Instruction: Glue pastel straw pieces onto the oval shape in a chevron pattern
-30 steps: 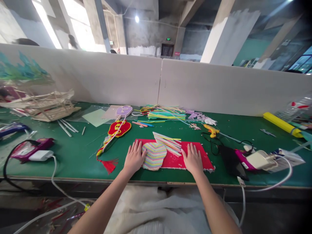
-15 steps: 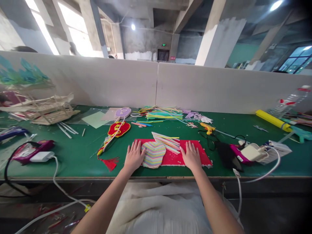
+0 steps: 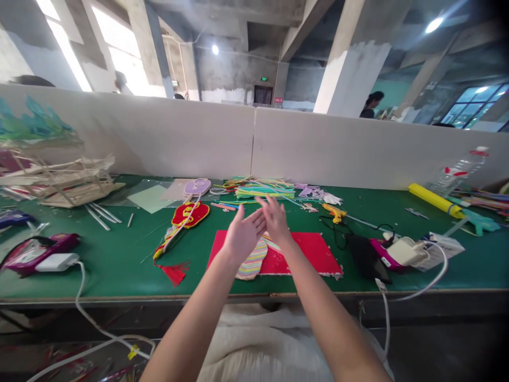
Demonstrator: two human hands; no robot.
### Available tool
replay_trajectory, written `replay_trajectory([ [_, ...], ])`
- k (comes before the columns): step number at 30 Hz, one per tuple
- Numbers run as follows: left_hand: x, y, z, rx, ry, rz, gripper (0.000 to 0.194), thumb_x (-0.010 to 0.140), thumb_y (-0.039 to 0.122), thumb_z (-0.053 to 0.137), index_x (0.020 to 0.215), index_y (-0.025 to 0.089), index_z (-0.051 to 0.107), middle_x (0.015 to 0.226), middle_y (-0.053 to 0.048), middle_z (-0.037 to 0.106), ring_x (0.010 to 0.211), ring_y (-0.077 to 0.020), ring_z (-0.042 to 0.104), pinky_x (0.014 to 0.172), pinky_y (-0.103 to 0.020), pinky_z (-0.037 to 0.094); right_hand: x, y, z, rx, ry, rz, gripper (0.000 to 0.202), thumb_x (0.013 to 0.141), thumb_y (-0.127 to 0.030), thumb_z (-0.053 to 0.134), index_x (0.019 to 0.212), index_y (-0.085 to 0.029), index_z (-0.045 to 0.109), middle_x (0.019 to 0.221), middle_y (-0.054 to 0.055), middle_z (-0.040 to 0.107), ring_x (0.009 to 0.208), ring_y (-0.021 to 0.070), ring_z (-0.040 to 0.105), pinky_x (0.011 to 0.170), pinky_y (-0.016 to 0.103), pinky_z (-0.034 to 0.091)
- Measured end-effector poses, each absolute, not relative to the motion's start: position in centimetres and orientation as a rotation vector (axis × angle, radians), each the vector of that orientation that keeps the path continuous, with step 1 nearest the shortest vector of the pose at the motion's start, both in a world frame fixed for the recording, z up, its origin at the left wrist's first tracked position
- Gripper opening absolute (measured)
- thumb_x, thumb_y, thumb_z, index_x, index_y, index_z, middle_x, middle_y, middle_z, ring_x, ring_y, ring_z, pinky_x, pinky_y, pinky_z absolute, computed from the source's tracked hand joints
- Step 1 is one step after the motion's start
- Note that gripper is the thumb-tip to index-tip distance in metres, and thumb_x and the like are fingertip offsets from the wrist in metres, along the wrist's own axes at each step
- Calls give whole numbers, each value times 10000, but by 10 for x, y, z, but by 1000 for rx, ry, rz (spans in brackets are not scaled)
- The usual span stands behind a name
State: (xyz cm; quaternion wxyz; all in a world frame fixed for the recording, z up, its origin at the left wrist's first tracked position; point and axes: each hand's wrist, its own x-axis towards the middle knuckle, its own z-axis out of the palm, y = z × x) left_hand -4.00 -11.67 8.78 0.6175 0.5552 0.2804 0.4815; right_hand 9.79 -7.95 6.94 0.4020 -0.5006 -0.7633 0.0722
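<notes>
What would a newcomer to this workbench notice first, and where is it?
Probably the red board at the front of the green table, the left hand and right hand close together over it. Then, perhaps, the red-and-yellow ornament left of the board, and the yellow glue gun behind the board's right end.

Glare burns out the left-hand windows [image 3: 129, 69], and the right-hand corners (visibly stretched) are dark.

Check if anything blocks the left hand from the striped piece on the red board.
Nothing visible blocks the left hand from the striped piece on the red board. Pale strips lie beside the piece's upper right, and the right hand overlaps the left in view. Whatever the hands cover cannot be judged.
</notes>
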Motion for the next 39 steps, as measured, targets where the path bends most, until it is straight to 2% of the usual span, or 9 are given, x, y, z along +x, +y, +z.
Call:
replay_trajectory([
  [3,-72,-112,75,1319,811,1170,670,910,585,220,1388,148,392,1254,-143,615,1162,-235,580,970,-408,456,142,-65,37,-1407,-1764,230,533,952,-456,278,1190,-109,604,1316,191,525,1271,284,438,1070,493,305],
  [5,-93,-99,57,1574,1253,1148,561,881,506,355,1289,150,500,1114,-111,685,1057,-215,634,918,-360,484,164,-70,18,-1378,-1800,257,438,915,-465,402,1021,-143,679,1153,159,621,1120,251,557,1005,422,403],
  [7,-104,-86,39,1632,1421,1130,407,793,435,520,1075,166,637,1035,-100,701,1010,-242,638,903,-361,476,172,-82,3,-1341,-1845,287,339,863,-478,515,867,-195,703,1047,115,648,1016,232,602,935,386,461],
  [10,-105,-74,18,1701,1550,1069,246,748,368,569,882,201,689,951,-69,711,920,-244,642,835,-345,480,165,-99,-16,-1252,-1928,299,258,791,-485,630,849,-242,693,1157,92,607,1135,247,548,968,402,448],
  [14,-101,-75,5,1787,1557,931,171,720,340,600,782,219,703,805,-24,722,765,-211,651,697,-287,479,157,-104,-30,-1204,-2033,290,265,753,-485,677,866,-248,638,1338,81,521,1336,285,368,1051,494,364],
  [18,-103,-79,1,1867,1524,866,196,730,371,591,783,216,699,801,-14,725,753,-200,648,659,-265,458,159,-101,-31,-1199,-2019,272,211,811,-435,624,792,-230,574,1291,97,557,1320,265,395,1042,480,380],
  [27,-106,-81,-5,1986,1501,848,196,765,351,524,749,208,657,747,-3,698,713,-183,632,641,-263,444,170,-94,-39,-1275,-1775,220,217,840,-418,570,745,-223,560,1186,129,578,1203,274,495,979,463,438],
  [31,-105,-80,-5,2063,1498,862,163,756,316,537,734,214,663,758,-12,675,756,-193,615,704,-284,451,173,-92,-42,-1295,-1755,231,228,845,-430,563,752,-222,576,1178,125,573,1169,263,519,977,447,439],
  [39,-105,-79,-5,2162,1458,872,152,779,290,566,804,225,701,845,-38,659,852,-210,591,826,-328,438,172,-93,-43,-1304,-1818,234,237,803,-455,620,756,-223,605,1271,121,541,1273,286,433,1031,484,385],
])
